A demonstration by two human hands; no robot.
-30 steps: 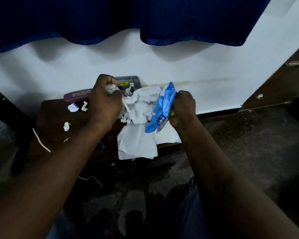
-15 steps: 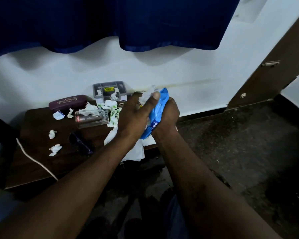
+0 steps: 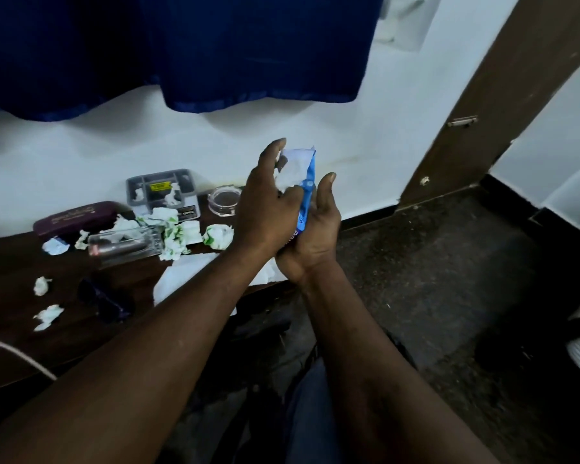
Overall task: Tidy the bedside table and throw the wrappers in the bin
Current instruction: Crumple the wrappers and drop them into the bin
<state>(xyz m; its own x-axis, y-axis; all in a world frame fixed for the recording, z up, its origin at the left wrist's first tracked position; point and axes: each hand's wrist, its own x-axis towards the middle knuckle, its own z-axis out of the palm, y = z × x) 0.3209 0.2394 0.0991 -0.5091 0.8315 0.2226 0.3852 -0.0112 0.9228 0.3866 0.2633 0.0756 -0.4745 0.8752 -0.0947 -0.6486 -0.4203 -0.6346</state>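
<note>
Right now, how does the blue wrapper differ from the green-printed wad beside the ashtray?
The blue wrapper stands upright between the left hand and right hand, white paper in it; the green-printed wad lies on the table. The wrapper is blue; the wad is crumpled white with green. Both are unbinned litter.

No text can be read in full. The purple case (image 3: 76,217) carries gold lettering on its lid, the grey tray (image 3: 161,187) holds a yellow label (image 3: 159,186) with dark print, and a black label (image 3: 186,212) just in front of the tray bears white characters, all too small or blurred to decipher. The blue wrapper (image 3: 307,195) shows only a fragment of white lettering at its lower end.
</note>
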